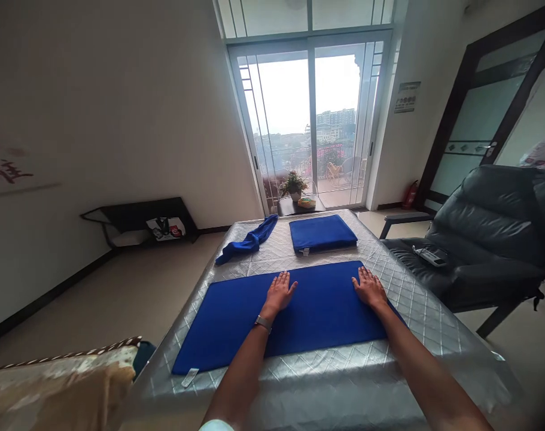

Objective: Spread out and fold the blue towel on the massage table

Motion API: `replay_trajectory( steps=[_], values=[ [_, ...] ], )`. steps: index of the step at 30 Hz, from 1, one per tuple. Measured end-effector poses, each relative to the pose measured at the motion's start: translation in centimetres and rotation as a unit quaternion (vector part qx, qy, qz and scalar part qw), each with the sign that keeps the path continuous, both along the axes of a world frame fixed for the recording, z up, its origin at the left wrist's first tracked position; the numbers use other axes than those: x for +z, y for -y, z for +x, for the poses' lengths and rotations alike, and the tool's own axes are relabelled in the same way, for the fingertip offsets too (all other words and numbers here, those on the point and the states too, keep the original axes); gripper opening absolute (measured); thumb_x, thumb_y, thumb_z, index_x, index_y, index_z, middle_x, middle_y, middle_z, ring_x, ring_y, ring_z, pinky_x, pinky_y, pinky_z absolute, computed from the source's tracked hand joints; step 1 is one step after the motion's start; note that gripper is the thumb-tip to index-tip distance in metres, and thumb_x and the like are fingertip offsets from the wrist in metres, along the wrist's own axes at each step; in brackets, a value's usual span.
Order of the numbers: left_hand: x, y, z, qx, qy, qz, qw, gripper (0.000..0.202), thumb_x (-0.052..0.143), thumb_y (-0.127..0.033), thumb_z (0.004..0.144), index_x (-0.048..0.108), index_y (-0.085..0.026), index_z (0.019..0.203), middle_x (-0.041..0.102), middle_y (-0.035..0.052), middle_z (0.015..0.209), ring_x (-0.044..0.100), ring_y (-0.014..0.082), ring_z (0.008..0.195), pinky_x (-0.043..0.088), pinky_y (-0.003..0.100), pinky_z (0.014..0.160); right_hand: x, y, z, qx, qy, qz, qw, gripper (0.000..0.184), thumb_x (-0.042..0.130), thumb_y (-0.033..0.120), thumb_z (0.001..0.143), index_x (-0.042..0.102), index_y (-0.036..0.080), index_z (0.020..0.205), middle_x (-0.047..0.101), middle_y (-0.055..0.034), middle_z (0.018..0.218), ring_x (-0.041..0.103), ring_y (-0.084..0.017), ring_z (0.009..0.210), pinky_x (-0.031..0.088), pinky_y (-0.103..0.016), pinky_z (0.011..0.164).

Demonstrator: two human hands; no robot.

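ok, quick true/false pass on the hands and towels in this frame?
1. The left hand and right hand lie flat and open on the spread blue towel. True.
2. The folded towel lies nearer the person than the spread one. False: it lies beyond it.
3. The left wrist wears a watch. True.
4. The bunched towel lies at the far right of the table. False: far left.
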State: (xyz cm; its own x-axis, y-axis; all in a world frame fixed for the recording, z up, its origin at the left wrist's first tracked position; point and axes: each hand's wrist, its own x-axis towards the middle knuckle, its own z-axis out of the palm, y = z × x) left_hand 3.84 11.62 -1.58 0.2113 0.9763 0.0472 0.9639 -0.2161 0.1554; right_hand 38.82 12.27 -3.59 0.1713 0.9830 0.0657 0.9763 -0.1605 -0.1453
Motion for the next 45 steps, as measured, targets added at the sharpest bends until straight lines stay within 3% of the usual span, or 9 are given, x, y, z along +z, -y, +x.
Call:
replay_trajectory(
  steps=[3,7,15,23,26,31,36,42,45],
  values=[
    [-0.8,-0.9,0.0,0.016,0.0,0.009,1.0,0.074,0.015,-0.058,0.103,0.03,-0.013,0.16,0.028,0.0115,0.167,0.022,0.0237,0.156,0.018,0.045,0.128,-0.2,-0.1,0.2,0.004,-0.001,0.0,1.0,0.069,0.025,0.044,0.102,0.03,0.007,0.161,0.026,-0.0102,0.169,0.017,-0.023,0.157,0.01,-0.04,0.127],
    [-1.8,-1.5,-3.0,0.046,-0.015,0.015,0.999,0.07,0.017,-0.055,0.104,0.028,-0.016,0.161,0.027,0.0099,0.168,0.023,0.0232,0.156,0.018,0.046,0.128,-0.4,-0.2,0.3,0.007,0.001,0.0,1.0,0.07,0.025,0.043,0.101,0.03,0.007,0.161,0.025,-0.01,0.169,0.017,-0.023,0.157,0.01,-0.04,0.127],
    [-3.0,-0.8,-14.9,0.102,-0.066,0.018,0.992,0.065,0.021,-0.052,0.105,0.027,-0.021,0.161,0.023,0.0077,0.169,0.021,0.0234,0.156,0.019,0.047,0.127,-0.3,-0.2,0.3,0.005,0.006,-0.002,1.0,0.069,0.025,0.044,0.102,0.03,0.008,0.161,0.025,-0.0104,0.169,0.018,-0.023,0.157,0.01,-0.041,0.127],
    [-3.7,0.5,-25.8,0.222,-0.045,0.008,0.974,0.07,0.023,-0.055,0.103,0.025,-0.016,0.162,0.023,0.0142,0.169,0.023,0.0284,0.156,0.021,0.051,0.125,0.2,0.0,0.1,0.002,0.021,-0.016,1.0,0.07,0.023,0.044,0.102,0.028,0.008,0.162,0.024,-0.0092,0.169,0.017,-0.023,0.157,0.013,-0.041,0.127],
    [-4.4,0.3,-27.1,0.231,-0.037,0.023,0.972,0.07,0.024,-0.056,0.103,0.028,-0.017,0.161,0.025,0.0142,0.169,0.022,0.0285,0.156,0.023,0.05,0.125,0.7,0.1,-0.1,-0.003,0.036,-0.029,0.999,0.07,0.022,0.044,0.103,0.027,0.008,0.162,0.023,-0.0087,0.17,0.018,-0.022,0.157,0.012,-0.04,0.127],
    [-4.8,0.2,-26.6,0.225,-0.026,0.056,0.972,0.069,0.025,-0.057,0.102,0.033,-0.018,0.16,0.029,0.0149,0.167,0.022,0.0301,0.156,0.023,0.053,0.124,1.8,0.4,-0.8,-0.016,0.074,-0.034,0.997,0.065,0.025,0.038,0.103,0.033,0.008,0.16,0.027,-0.0107,0.168,0.022,-0.026,0.156,0.015,-0.048,0.127],
    [-4.8,0.4,-26.2,0.23,-0.015,0.067,0.971,0.071,0.024,-0.058,0.102,0.036,-0.015,0.158,0.031,0.0162,0.166,0.023,0.03,0.156,0.02,0.051,0.126,3.7,0.8,-6.8,0.073,0.105,0.038,0.991,0.062,0.03,0.012,0.094,0.044,0.007,0.154,0.038,-0.0134,0.163,0.026,-0.027,0.154,0.01,-0.047,0.127],
    [-4.3,0.7,-26.0,0.228,-0.018,0.08,0.97,0.068,0.025,-0.056,0.103,0.037,-0.017,0.158,0.034,0.0153,0.165,0.027,0.0296,0.154,0.023,0.051,0.125,4.7,0.5,-19.6,0.254,-0.033,0.015,0.967,0.061,0.026,0.036,0.104,0.036,0.012,0.159,0.031,-0.0099,0.166,0.023,-0.02,0.156,0.014,-0.039,0.127],
    [-3.8,0.8,-25.9,0.229,-0.018,0.061,0.971,0.068,0.028,-0.054,0.103,0.036,-0.015,0.158,0.03,0.0168,0.166,0.025,0.0296,0.155,0.022,0.05,0.125,4.0,0.0,-23.1,0.283,-0.064,-0.024,0.957,0.067,0.023,0.045,0.104,0.031,0.011,0.161,0.025,-0.0105,0.168,0.017,-0.021,0.157,0.011,-0.04,0.127]
  ],
)
